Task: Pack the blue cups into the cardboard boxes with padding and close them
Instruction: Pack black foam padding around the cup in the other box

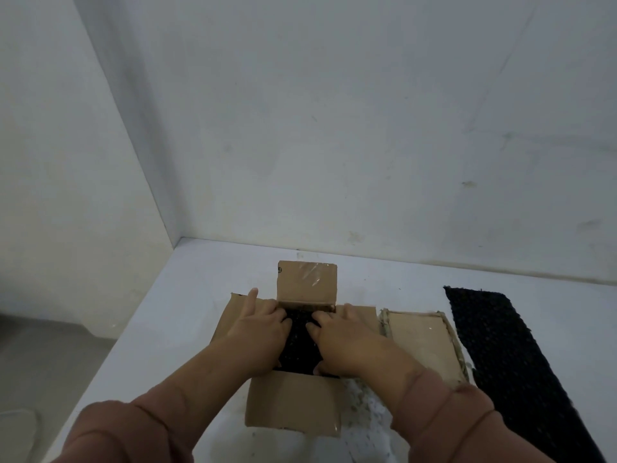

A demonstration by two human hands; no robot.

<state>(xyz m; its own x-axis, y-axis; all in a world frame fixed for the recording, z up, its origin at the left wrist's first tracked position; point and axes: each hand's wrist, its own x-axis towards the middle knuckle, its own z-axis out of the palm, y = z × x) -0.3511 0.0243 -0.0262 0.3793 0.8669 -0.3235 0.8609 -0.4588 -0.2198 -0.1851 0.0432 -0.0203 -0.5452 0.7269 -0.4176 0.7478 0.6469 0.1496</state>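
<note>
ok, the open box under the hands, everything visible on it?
The open cardboard box is plain brown, on the white surface, all four flaps spread. The far flap stands up with shiny clear tape. Black woven padding fills the opening. The left hand and right hand press into it. No cup shows.

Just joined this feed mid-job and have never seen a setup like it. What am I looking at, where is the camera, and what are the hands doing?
There is no machine: a person works with bare hands, and the one camera sits on their head, looking forward and down. On the white table stands an open cardboard box, its flaps spread. The left hand and right hand press dark padding into it. To the right lie a second box, which looks closed, and a strip of the same dark material. No blue cup is visible.
</note>
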